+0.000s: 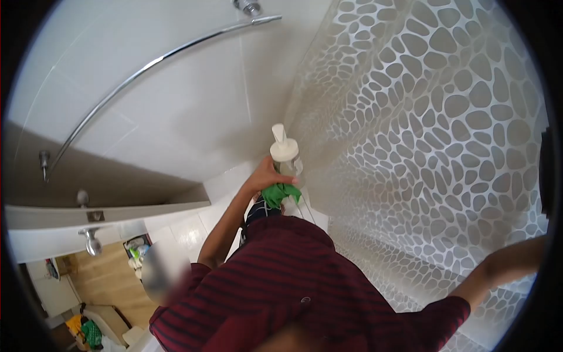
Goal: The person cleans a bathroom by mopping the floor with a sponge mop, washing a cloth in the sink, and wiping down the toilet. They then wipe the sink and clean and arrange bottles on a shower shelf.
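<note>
My left hand (pixel 264 177) is wrapped round a clear bottle (pixel 287 167) with a white pump top (pixel 284 149), in front of my body. A green cloth (pixel 281 193) hangs from the same hand, just below the bottle. My right arm reaches out to the right edge of the view, beside the pebble-patterned shower curtain (pixel 463 105). The hand at its end is out of sight.
A curved chrome rail (pixel 158 60) runs along the pale wall at the upper left. An edge-on door (pixel 47 234) with a metal handle (pixel 92 242) stands at the left. Beyond it, clothes (pixel 91 333) lie near a wooden floor (pixel 105 276).
</note>
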`<state>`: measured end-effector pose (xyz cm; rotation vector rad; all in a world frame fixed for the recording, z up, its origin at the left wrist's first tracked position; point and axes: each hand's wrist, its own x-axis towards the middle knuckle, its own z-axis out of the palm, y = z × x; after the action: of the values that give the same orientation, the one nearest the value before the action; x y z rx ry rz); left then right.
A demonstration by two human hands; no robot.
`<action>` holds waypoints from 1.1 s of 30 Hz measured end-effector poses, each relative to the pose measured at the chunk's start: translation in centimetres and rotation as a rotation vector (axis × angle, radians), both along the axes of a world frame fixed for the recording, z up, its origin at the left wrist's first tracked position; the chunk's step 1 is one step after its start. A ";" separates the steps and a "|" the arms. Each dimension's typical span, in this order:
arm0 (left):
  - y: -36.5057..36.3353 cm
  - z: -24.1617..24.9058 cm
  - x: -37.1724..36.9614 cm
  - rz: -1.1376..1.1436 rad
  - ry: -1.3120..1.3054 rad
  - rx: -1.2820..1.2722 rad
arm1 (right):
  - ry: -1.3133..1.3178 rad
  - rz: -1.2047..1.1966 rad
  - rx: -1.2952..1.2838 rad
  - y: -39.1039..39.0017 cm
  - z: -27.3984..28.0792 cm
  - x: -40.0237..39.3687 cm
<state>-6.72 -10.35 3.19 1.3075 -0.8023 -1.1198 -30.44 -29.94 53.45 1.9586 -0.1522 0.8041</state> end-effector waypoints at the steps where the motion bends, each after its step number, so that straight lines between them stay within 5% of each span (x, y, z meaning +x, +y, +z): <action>1: 0.6 0.6 0.0 -0.013 0.029 -0.017 | 0.067 0.080 0.082 1.0 -1.9 0.6; 4: 2.2 2.5 1.4 -0.097 0.139 -0.150 | 0.233 0.292 0.463 4.5 -8.9 3.2; 5: 2.9 2.8 2.0 -0.133 0.182 -0.202 | 0.208 0.190 0.781 7.0 -11.5 4.5; 10: 5.8 2.4 3.0 0.023 0.357 -0.503 | 0.125 0.439 1.198 7.2 -17.8 11.6; 12: 7.0 2.3 3.3 0.098 0.387 -0.627 | 0.026 0.559 1.551 6.2 -20.3 14.7; 18: 11.8 5.3 5.3 0.140 0.327 -0.607 | -0.433 0.476 1.907 0.6 -29.0 18.9; 22: 14.8 7.1 6.9 0.171 0.103 -0.505 | -0.759 0.255 1.852 -3.0 -33.0 14.8; 24: 15.6 8.2 7.6 0.222 -0.092 -0.382 | -0.729 0.242 1.890 -2.4 -33.6 13.4; 30: 15.0 13.0 6.8 0.369 -0.810 0.083 | 0.223 0.616 2.175 14.8 -32.3 16.9; 33: 13.9 15.0 5.3 0.441 -0.956 0.209 | 0.292 0.759 2.259 19.0 -34.3 19.2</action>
<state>-1.46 3.59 18.16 2.1094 -1.0044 -0.1755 -11.26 -10.92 19.16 4.4284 -0.1152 0.6700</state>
